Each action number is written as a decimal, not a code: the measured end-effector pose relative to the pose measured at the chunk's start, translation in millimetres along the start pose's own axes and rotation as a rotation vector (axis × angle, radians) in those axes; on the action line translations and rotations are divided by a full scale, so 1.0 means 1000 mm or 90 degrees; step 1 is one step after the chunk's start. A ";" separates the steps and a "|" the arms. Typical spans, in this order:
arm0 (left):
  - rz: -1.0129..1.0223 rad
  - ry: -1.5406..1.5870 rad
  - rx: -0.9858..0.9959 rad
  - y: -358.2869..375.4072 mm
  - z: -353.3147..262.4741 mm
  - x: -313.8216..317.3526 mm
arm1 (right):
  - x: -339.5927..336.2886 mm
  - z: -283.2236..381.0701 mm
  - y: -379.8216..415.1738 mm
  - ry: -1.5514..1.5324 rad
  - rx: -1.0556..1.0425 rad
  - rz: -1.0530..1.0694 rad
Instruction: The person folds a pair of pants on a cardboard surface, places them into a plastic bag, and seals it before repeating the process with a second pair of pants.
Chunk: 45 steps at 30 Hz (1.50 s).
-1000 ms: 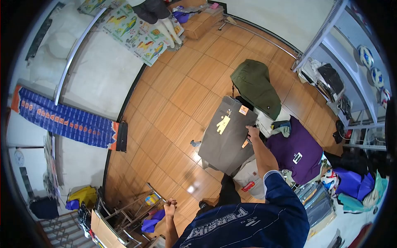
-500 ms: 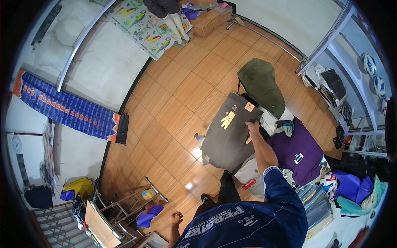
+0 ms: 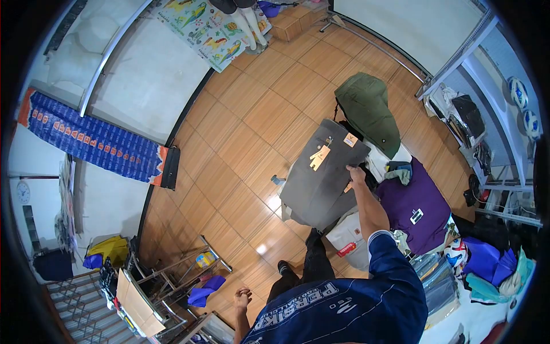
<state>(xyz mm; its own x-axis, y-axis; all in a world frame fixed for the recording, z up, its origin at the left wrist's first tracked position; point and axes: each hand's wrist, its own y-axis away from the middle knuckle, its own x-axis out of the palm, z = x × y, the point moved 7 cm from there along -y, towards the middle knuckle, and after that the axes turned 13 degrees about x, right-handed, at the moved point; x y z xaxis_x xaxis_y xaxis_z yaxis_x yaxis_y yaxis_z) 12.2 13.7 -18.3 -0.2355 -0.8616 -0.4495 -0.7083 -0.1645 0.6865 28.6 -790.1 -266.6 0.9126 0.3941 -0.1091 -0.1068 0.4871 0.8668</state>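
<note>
Dark grey folded trousers [image 3: 318,192] with paper tags lie flat on a low pile of clothes. My right hand [image 3: 356,174] is at their right edge, the thumb on top and the other fingers curled, partly hidden, at the fabric. A yellowish hang tag [image 3: 319,157] and a smaller orange-and-white label [image 3: 350,139] lie on the trousers. Down by my side hangs my left hand [image 3: 242,297], loosely bent with fingers apart and nothing in it. An olive green garment [image 3: 369,114] and a purple garment [image 3: 415,206] border the grey trousers.
A white garment [image 3: 346,235] with a red label lies near my feet. Packaged clothes [image 3: 435,278] are at the right, below a shelf rack [image 3: 492,103]. A wooden-and-metal frame [image 3: 172,281] and a purple bag [image 3: 206,291] stand at the lower left on the tiled floor [image 3: 229,155].
The view has shifted slightly, so the surroundings appear a little displaced. My right hand stays at the grey trousers' edge, and my left hand still hangs at my side.
</note>
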 end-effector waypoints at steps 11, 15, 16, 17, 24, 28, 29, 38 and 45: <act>-0.006 0.010 0.042 0.001 -0.017 0.008 | 0.024 0.078 0.068 0.058 -0.359 -0.119; 0.047 0.026 0.065 -0.011 0.001 0.011 | 0.046 0.076 0.122 0.229 -0.400 -0.150; 0.042 0.019 0.069 -0.011 0.001 0.013 | 0.054 0.071 0.135 0.267 -0.428 -0.164; 0.037 0.012 0.073 -0.012 0.001 0.018 | 0.062 0.064 0.149 0.306 -0.457 -0.179; 0.069 0.023 0.204 -0.034 -0.022 0.032 | 0.114 0.027 0.388 0.277 -0.623 0.167; 0.068 0.048 0.273 -0.050 -0.037 0.015 | 0.131 -0.058 0.480 0.368 -0.808 0.283; 0.063 0.066 0.316 -0.049 -0.044 0.007 | 0.138 -0.076 0.500 0.384 -0.847 0.348; -0.056 0.378 0.559 0.036 -0.077 -0.160 | 0.154 -0.133 0.774 0.575 -0.713 0.771; -0.070 0.619 0.765 0.155 -0.005 -0.319 | 0.219 -0.211 0.863 0.577 -0.603 0.853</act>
<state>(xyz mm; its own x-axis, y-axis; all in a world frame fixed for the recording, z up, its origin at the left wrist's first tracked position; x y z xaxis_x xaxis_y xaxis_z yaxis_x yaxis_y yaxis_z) -18.6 260.8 234.7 0.0226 -0.9192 0.3930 -0.9037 -0.1868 -0.3851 52.6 -119.0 354.4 -0.3766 0.9157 -0.1404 -0.9256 -0.3659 0.0970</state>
